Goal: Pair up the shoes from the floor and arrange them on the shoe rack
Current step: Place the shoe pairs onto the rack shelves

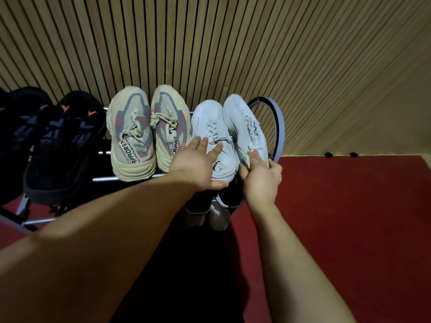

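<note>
White knit lace-up sneakers [211,127] look light and soft-topped, likely stiffest at the heel: right hand [261,180] grips the right one there, left hand [196,166] rests spread on the other.

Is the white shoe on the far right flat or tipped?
Tipped: the far-right white shoe leans sideways, laces turned away from its partner, while the right hand grips its heel.

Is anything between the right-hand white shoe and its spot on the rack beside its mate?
Nothing visible does. The right hand grips the right white shoe at its heel; it already lies beside the left white shoe, which the left hand touches.
</note>
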